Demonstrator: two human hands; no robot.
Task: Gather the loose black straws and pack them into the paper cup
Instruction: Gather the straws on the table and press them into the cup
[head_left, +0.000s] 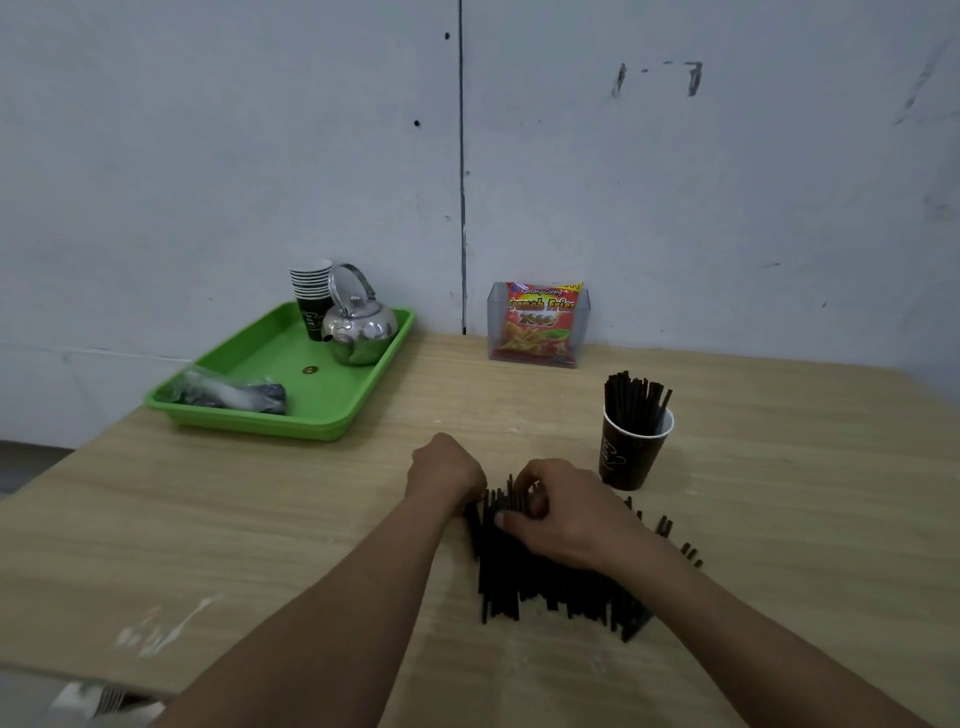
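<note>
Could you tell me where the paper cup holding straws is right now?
In the head view, the paper cup stands upright on the table, right of both hands, beyond the loose straws.

Both hands rest on a pile of loose black straws (545, 577) lying on the wooden surface (260, 519). The left hand (445, 470) presses the pile's far left edge; the right hand (558, 512) curls its fingers (519, 519) around several straws. Just beyond stands a dark paper cup (631, 452) already bristling with upright straws.

Both forearms bare; left hand (445, 470), right hand (563, 512) ungloved, no sleeves.
</note>
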